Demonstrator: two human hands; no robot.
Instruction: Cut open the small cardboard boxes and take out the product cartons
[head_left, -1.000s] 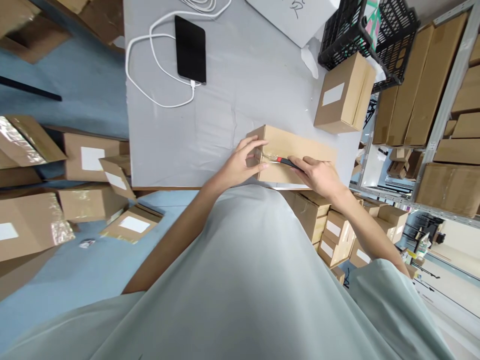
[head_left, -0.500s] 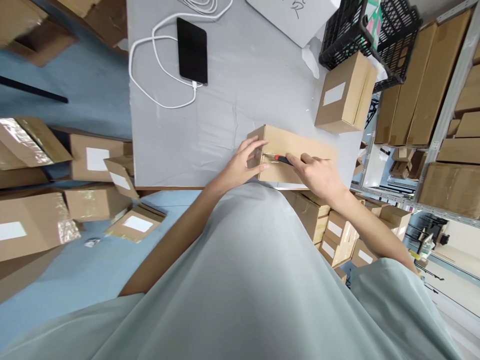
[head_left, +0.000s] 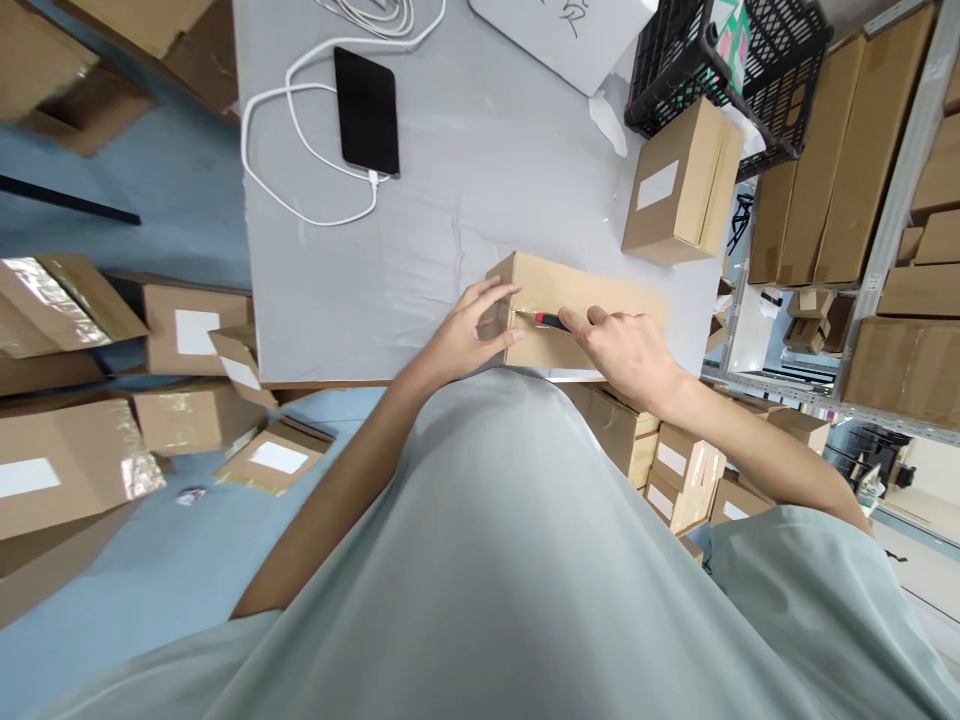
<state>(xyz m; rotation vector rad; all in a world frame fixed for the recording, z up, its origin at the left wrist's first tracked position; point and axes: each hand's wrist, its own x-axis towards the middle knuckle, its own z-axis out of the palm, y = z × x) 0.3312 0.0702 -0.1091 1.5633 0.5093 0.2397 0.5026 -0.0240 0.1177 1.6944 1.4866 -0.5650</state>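
Ideally, with the carton point(head_left: 592, 288) lying at the near edge of the worktop point(head_left: 420, 255), the right hand point(head_left: 628, 352), its grip closed around the red-and-black cutter point(head_left: 550, 320), should work shallowly along the tape point(head_left: 531, 303) while the left hand point(head_left: 469, 330), spread open at the carton's end, steadies it clear of the cutter's line. Beyond, the black device point(head_left: 367, 112) lies well apart.

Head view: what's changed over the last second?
The cutter has edged slightly toward the box end by the left hand. The right hand holds it with fingers more curled. Nothing was taken up or let go. Left hand still at the box end; phone and cable unmoved. The overall picture shift looks like camera motion.
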